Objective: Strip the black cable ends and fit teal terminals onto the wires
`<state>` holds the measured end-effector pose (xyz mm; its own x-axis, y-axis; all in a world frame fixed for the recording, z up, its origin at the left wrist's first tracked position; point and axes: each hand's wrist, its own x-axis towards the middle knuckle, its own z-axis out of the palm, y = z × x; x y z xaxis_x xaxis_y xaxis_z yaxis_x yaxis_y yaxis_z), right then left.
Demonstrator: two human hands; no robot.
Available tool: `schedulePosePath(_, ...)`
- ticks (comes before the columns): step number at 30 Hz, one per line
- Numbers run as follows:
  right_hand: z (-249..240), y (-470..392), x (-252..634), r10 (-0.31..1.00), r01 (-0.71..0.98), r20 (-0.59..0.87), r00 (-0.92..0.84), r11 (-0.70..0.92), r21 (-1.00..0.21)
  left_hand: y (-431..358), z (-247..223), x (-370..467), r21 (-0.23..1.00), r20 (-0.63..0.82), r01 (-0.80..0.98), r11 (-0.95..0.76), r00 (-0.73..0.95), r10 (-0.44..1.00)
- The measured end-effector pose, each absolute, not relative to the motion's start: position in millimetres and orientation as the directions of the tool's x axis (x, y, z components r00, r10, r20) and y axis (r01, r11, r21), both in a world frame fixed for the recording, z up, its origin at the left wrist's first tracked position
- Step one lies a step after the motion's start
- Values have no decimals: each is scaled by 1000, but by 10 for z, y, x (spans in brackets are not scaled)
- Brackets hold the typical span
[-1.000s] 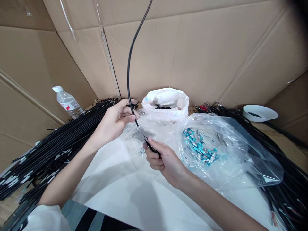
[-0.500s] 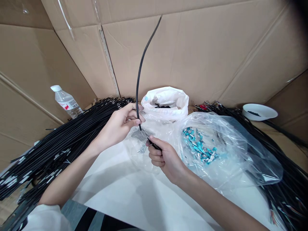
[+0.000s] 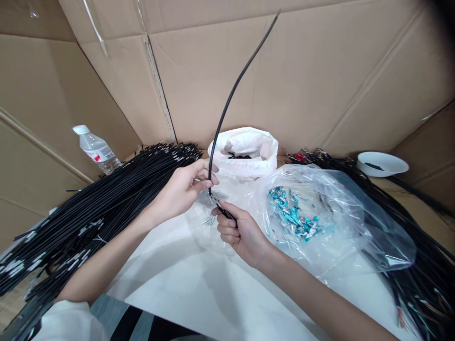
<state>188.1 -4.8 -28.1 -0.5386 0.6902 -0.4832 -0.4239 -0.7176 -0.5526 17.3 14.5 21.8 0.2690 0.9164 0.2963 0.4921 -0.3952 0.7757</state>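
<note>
Head view: a white work surface point(image 3: 185, 279) walled in by cardboard point(image 3: 320, 85), read from 9 o'clock across to 3 o'clock.
Far left: a water bottle point(image 3: 95, 149) stands at about 10 o'clock, behind a big fan of black cables point(image 3: 88, 208) lying flat.
Left hand point(image 3: 181, 189): closed in a pinch on a single black cable point(image 3: 234, 90) close to its lower end; the cable rises from the fingers and bends off toward 1 o'clock, its far tip free in the air.
Cable end: just below the left fingertips, over a small clear bag point(image 3: 208, 213) of metal bits, near the centre of the surface.
Right hand point(image 3: 240, 232): curled shut around a short dark piece point(image 3: 225, 211), whose tip points up at the cable end; whether the two touch is too small to tell.
Behind, 12 o'clock: a white bag point(image 3: 245, 151), open, with dark pieces inside.
Right of centre: a large clear bag point(image 3: 337, 222) holding teal and silver terminals point(image 3: 293, 220).
Far right: a white dish point(image 3: 382, 163) at 2 o'clock and a second heap of black cables point(image 3: 419, 265).
Step in hand: by the look of it, joining the short piece to the cable's end.
Next move: likely calls for a steady left pinch and a straight, aligned push from the right.
</note>
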Motion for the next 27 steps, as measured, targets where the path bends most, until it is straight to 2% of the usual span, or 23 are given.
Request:
schedulePosePath(15,-326,13,1844,668,-479,-538,-513,-744,-466,150,182,239,773,258,506,-383,301,918)
schedulePosePath(22,-351,-1,1835,702,-504,-522,-485,-712,-489,207,137,190,791,245,474,-388,335,910)
schedulePosePath(27,-388,58,1815,696,-482,-510,-506,-718,-501,186,177,221,764,226,528,-371,321,920)
